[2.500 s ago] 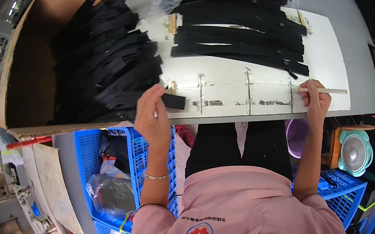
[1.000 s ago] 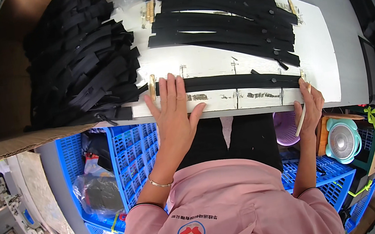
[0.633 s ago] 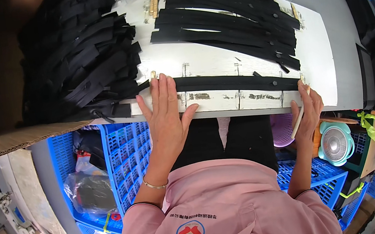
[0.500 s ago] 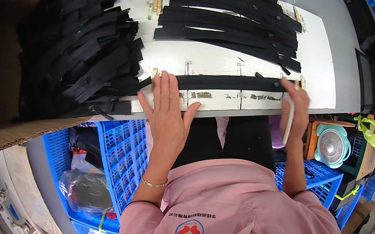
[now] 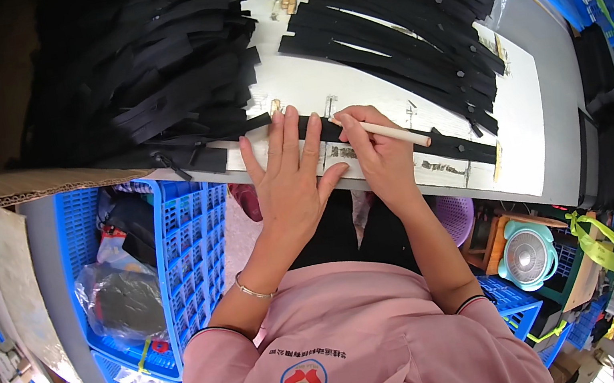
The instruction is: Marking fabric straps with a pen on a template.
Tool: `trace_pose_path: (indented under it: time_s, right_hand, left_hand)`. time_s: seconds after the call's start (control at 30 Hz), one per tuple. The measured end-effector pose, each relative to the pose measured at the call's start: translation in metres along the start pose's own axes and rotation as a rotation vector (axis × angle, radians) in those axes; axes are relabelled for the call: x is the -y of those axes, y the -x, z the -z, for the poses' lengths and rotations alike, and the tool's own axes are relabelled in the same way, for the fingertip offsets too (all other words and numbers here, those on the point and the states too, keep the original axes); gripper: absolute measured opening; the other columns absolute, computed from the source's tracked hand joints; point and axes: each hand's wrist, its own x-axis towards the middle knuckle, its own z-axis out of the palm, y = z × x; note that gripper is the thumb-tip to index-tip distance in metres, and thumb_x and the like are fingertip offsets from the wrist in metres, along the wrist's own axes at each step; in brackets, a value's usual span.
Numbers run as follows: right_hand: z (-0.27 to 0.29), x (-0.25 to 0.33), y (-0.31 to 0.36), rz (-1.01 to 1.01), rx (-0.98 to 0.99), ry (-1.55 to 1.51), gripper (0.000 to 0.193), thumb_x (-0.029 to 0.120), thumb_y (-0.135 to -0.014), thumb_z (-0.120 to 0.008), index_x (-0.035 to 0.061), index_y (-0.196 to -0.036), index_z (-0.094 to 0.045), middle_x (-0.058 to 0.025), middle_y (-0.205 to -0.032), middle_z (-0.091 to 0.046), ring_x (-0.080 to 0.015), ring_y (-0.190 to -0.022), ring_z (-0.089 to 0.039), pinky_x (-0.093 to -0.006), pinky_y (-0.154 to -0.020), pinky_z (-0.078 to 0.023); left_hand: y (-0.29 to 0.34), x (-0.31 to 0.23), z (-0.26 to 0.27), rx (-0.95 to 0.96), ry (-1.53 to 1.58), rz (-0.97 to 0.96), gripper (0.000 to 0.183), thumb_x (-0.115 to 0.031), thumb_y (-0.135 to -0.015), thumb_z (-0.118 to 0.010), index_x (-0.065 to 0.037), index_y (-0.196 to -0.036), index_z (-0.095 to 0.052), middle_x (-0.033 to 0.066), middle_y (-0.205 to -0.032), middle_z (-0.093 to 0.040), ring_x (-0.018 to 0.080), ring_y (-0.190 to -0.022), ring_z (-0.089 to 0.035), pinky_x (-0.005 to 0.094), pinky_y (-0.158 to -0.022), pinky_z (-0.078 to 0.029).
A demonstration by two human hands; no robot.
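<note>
Two bare hands are positioned over one black strip (image 5: 462,148), which lies lengthwise along the near edge of the white board (image 5: 521,135). The left hand (image 5: 284,167) is flat, palm down, fingers extended and spread across the strip's left portion, thumb angled toward the right hand (image 5: 384,154). The latter is closed around a white pencil-like stick (image 5: 399,133), fingers bent, tip directed left at the strip near the left index finger.

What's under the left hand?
A black strip runs in under the left hand, on a white board. The stretch directly beneath is covered, so how it lies there can't be seen.
</note>
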Motion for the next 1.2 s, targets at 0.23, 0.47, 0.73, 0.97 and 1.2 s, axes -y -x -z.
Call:
trace_pose_path:
  time_s: [0.23, 0.47, 0.73, 0.97, 1.2]
  right_hand:
    - [-0.003, 0.001, -0.001, 0.023, 0.008, 0.005, 0.022, 0.019, -0.103, -0.064, -0.0007, -0.107, -0.071, -0.0105, -0.084, -0.071, -0.0145, -0.072, -0.068, -0.0278, -0.065, -0.052]
    - [0.001, 0.005, 0.001, 0.029, 0.001, -0.019, 0.022, 0.017, -0.103, -0.062, -0.0022, -0.105, -0.071, -0.0090, -0.080, -0.070, -0.0121, -0.070, -0.065, -0.0263, -0.064, -0.051]
    - [0.006, 0.002, 0.002, 0.020, 0.105, -0.093, 0.022, 0.014, -0.102, -0.062, -0.0038, -0.097, -0.072, -0.0061, -0.075, -0.069, -0.0098, -0.065, -0.062, -0.0254, -0.060, -0.048]
    - [0.014, -0.002, 0.003, 0.062, 0.126, -0.088, 0.020, 0.013, -0.101, -0.062, -0.0026, -0.095, -0.073, -0.0075, -0.075, -0.070, -0.0094, -0.065, -0.062, -0.0250, -0.059, -0.048]
    - [0.074, -0.005, 0.023, 0.075, -0.189, -0.065, 0.020, 0.010, -0.103, -0.059, -0.0047, -0.096, -0.072, -0.0050, -0.078, -0.068, -0.0068, -0.066, -0.056, -0.0230, -0.059, -0.044]
  left_hand:
    - [0.000, -0.001, 0.000, -0.038, -0.025, 0.000, 0.078, -0.045, -0.090, -0.073, -0.010, -0.154, -0.046, 0.0187, -0.161, -0.040, 0.0334, -0.151, -0.037, 0.0689, -0.119, -0.011]
    - [0.000, 0.000, -0.003, -0.044, -0.057, -0.012, 0.078, -0.048, -0.091, -0.071, -0.010, -0.154, -0.046, 0.0189, -0.160, -0.041, 0.0327, -0.151, -0.037, 0.0695, -0.119, -0.011]
    - [-0.001, 0.000, -0.003, -0.031, -0.061, -0.021, 0.078, -0.048, -0.092, -0.069, -0.010, -0.155, -0.045, 0.0187, -0.161, -0.040, 0.0344, -0.151, -0.036, 0.0698, -0.118, -0.010]
    - [-0.002, 0.000, -0.004, -0.010, -0.093, -0.019, 0.078, -0.047, -0.092, -0.070, -0.012, -0.156, -0.044, 0.0182, -0.163, -0.038, 0.0341, -0.152, -0.034, 0.0690, -0.119, -0.008]
    - [-0.001, 0.000, -0.002, -0.001, -0.101, -0.017, 0.074, -0.045, -0.094, -0.069, -0.010, -0.155, -0.046, 0.0180, -0.163, -0.038, 0.0339, -0.153, -0.032, 0.0668, -0.120, -0.006]
